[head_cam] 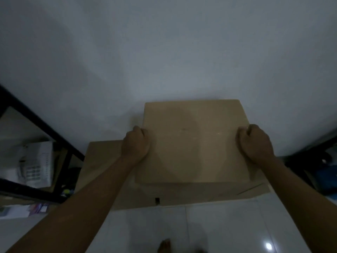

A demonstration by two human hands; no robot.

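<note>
The person's left grip [135,143] is curled tightly over the left edge of a brown cardboard box [193,143], with the knuckles up and the fingers folded onto its top face. The right grip [254,141] clamps the opposite edge the same way, so both are closed on the box and hold nothing else. The box is at the far edge of the floor [218,225], close against the pale wall [164,52]. It is above a flat cardboard sheet [102,161], which reaches out past it on the left and toward the camera (the dim light hides whether the box rests on the sheet or is held just off it). The sheet's near edge lies on the white floor tiles. A black metal rack [45,125] stands along the floor's left edge, with a white telephone [34,165] on one shelf. A bare foot [165,245] shows at the floor's near edge.
</note>
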